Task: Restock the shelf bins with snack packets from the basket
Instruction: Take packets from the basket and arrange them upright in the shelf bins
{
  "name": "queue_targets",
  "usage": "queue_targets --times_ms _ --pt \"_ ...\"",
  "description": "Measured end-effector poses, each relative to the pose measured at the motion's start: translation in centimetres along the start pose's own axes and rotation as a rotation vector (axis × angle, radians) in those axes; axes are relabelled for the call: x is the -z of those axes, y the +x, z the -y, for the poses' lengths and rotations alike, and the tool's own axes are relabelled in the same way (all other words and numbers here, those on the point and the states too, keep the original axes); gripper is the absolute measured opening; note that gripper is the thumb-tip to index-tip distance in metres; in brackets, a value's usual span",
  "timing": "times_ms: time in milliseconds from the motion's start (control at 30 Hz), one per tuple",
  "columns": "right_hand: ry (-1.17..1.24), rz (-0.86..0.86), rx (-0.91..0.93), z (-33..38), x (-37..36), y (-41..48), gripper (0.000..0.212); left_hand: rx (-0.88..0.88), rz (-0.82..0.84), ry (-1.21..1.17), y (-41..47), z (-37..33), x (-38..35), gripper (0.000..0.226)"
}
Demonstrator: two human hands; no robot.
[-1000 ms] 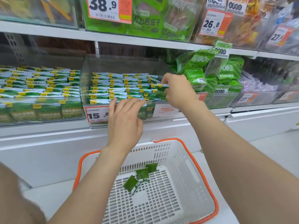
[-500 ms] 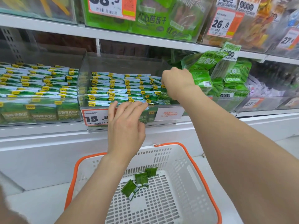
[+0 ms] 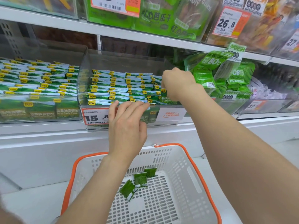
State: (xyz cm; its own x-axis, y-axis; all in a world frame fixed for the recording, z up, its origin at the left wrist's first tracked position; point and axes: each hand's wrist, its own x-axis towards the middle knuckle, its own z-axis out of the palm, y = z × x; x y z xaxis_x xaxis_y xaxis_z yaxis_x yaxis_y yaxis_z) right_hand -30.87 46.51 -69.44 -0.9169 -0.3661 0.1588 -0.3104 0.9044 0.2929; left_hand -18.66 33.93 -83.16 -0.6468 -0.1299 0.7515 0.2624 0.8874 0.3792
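basket (image 3: 176, 156): 3 packets (image 3: 140, 179) | left hand (image 3: 127, 126) flat, fingers straight | right hand (image 3: 178, 83) pinches 1 packet (image 3: 164, 96) in bin (image 3: 82, 78)

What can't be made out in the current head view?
All head view.
- Middle bin's price tag: end of the price covered by the left hand.
- Right hand: fingertips hidden behind the hand itself; the packet it holds mostly covered.
- Top price tag: price cut off by the frame's top edge.
- Basket: near rim cut off by bottom edge.

Orange 15.8 price label (image 3: 95, 116), 26.8 price label (image 3: 229, 23)
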Motion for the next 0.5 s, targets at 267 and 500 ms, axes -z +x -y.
queue_targets --times_ms 267,500 --pt "-0.027 0.122 0.010 -0.04 -0.71 -0.17 0.035 -0.004 0.010 0.002 0.01 0.02 0.13 0.051" --pt "0.005 0.224 0.054 -0.19 -1.34 -0.06 0.029 0.006 0.026 0.005 0.23 -0.08 0.41 0.050"
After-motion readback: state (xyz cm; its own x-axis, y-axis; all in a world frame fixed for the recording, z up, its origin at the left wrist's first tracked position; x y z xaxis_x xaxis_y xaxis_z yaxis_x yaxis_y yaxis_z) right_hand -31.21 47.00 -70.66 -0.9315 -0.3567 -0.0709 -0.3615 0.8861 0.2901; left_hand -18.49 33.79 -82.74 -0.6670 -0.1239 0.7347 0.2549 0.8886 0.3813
